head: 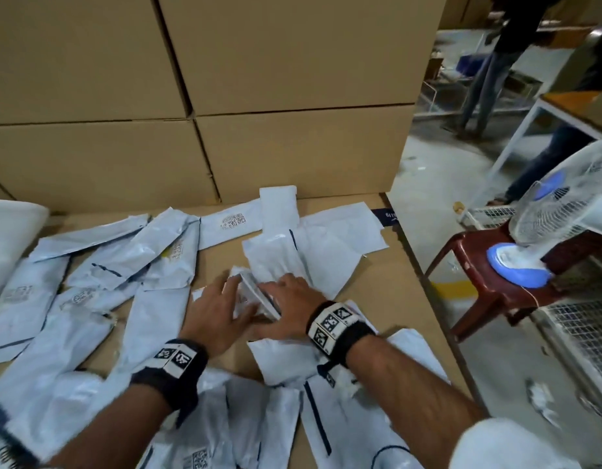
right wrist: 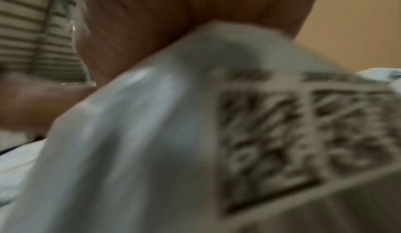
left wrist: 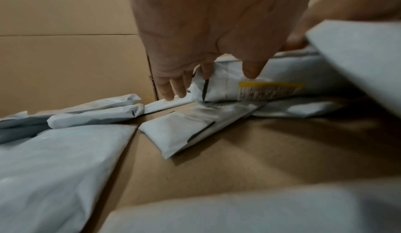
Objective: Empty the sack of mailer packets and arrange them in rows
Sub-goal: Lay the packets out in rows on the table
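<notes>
- Gathering a small bunch of pale grey plastic mailer packets [head: 255, 299] is the step in hand, as far as I can judge; the bunch stands on edge between the two hands, on the brown cardboard-covered counter [head: 211, 265].
- The left hand [head: 218, 313] has its fingers fairly straight against the near-left face of the bunch, pressing it and not wrapped round it; the left wrist view shows the fingertips [left wrist: 173, 89] reaching down to packets that lie just beyond.
- The right hand [head: 286, 302] lies over the bunch from the other side. The right wrist view shows a blurred packet with a printed label [right wrist: 303, 133] pressed against the palm, but whether the fingers curl round it I cannot tell.
- More loose packets [head: 130, 258] lie scattered and overlapping to the left of the left hand, beyond both hands and under the forearms, so no tidy row is formed yet. A white bulging shape [head: 8, 238] at the far left edge may be the sack; too little shows to be sure.
- To do this well, square the bunch between both palms, keep the edges down on the counter so slippery plastic does not fan out, then lay packets side by side, labels up, without overlap.
- Clearing a bare strip first would likely help each row stay straight.
</notes>
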